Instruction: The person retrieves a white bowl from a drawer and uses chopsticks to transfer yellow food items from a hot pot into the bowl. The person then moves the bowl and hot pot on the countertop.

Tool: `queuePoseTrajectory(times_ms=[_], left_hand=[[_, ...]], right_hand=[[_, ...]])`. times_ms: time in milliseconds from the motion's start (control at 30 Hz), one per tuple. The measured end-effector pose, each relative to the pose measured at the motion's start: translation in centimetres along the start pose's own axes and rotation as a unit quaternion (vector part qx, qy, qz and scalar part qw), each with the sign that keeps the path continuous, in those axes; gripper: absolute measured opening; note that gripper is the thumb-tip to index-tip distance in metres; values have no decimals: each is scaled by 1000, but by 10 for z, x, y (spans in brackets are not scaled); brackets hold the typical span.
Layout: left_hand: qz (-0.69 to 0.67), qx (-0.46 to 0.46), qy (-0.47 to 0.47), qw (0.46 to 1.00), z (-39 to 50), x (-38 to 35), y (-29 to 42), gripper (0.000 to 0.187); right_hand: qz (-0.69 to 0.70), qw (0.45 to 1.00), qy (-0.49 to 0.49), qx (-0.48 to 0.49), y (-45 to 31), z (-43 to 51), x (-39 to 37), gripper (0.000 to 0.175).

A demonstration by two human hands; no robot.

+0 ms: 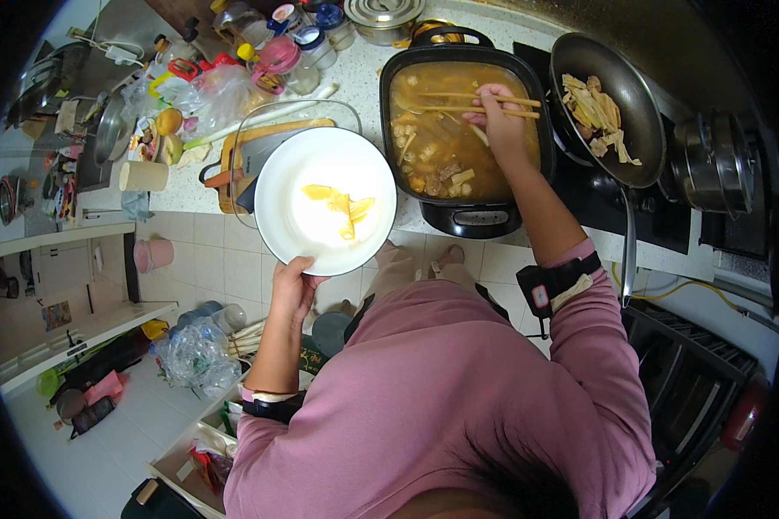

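My left hand (293,285) grips the near rim of a white bowl (279,214), which is held out in front of the counter's edge. Several yellow slices (343,207) lie in the bowl. Over a black rectangular electric pot (470,222), my right hand (498,120) holds a pair of wooden chopsticks (451,109) that point to the left. The pot contains brown broth (441,133) with chunks of food, including meat-like pieces (446,178) near its front. Whether the chopstick tips touch the broth, I cannot tell.
Right of the pot, a frying pan (646,136) with cooked strips sits on the black cooktop (662,224), its handle jutting past the counter edge. Behind the bowl are a cutting board (228,159), a cleaver (266,148) and a glass lid (357,117). Jars (315,48) crowd the back.
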State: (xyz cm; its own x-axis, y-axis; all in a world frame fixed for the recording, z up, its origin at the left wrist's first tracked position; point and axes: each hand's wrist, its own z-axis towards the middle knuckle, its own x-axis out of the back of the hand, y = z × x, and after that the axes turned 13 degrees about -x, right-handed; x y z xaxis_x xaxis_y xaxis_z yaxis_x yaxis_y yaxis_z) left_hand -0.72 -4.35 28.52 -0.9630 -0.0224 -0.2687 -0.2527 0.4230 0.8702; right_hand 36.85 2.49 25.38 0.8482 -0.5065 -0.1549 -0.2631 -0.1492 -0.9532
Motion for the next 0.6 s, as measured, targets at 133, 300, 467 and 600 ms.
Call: queuePoseTrajectory(times_ms=[133,300,467,600], left_hand=[[1,4,-6,1000,0,1,0,44],[-16,7,-13,1000,1,6,-3,44],[-12,11,-1,1000,0,7,-3,44],[-11,6,0,1000,0,2,-1,45]], right_hand=[[-78,996,-53,-5,1,-3,-17,13],[-254,955,-49,144,4,-15,-30,14],[-121,990,-37,54,0,-2,-34,15],[-89,996,-8,-16,-3,14,-31,16]])
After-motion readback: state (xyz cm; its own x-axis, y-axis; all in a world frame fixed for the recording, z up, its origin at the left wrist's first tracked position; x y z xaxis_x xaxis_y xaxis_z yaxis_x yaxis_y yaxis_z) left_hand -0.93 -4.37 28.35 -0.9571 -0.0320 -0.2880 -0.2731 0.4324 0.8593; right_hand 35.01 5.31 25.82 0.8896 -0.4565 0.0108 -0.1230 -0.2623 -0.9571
